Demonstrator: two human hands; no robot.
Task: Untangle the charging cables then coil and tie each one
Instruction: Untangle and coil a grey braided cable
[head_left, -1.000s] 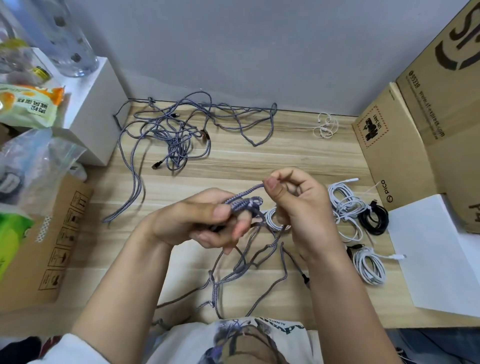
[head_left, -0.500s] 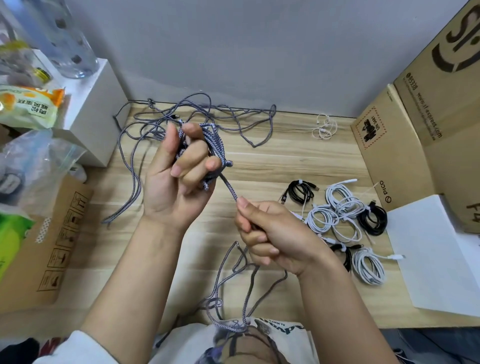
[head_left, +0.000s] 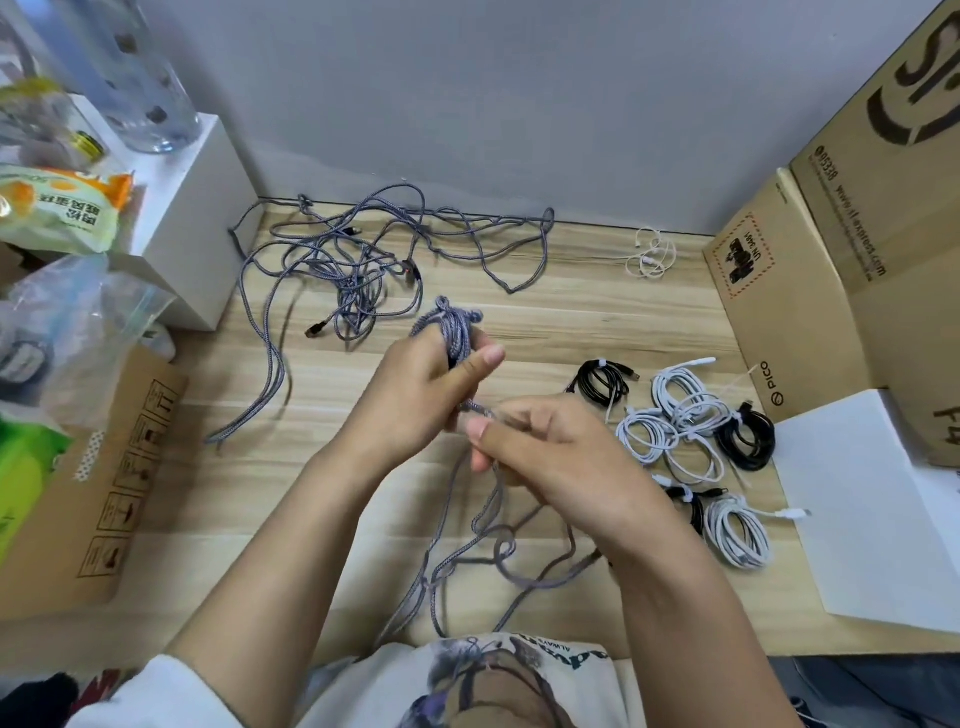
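Observation:
My left hand (head_left: 415, 395) grips a small coil of grey braided cable (head_left: 454, 327), whose loops stick out above my fingers. Just below it, my right hand (head_left: 550, 447) pinches the same cable's loose run between thumb and fingers. The rest of that cable (head_left: 467, 551) trails in loops down to the table's front edge. A tangle of grey braided cables (head_left: 353, 270) lies at the back left of the wooden table (head_left: 571, 322). Several coiled white and black cables (head_left: 691, 415) lie to the right.
Cardboard boxes (head_left: 831, 249) stand at the right with a white sheet (head_left: 872, 499) in front. A white box (head_left: 182, 208) with a bottle and snack bags is at the left, above a cardboard box (head_left: 88, 493). White earphones (head_left: 649, 254) lie near the wall.
My left hand has come down from above the tangle toward the table's middle, still holding the coil. My right hand has risen to meet it, closer under the coil.

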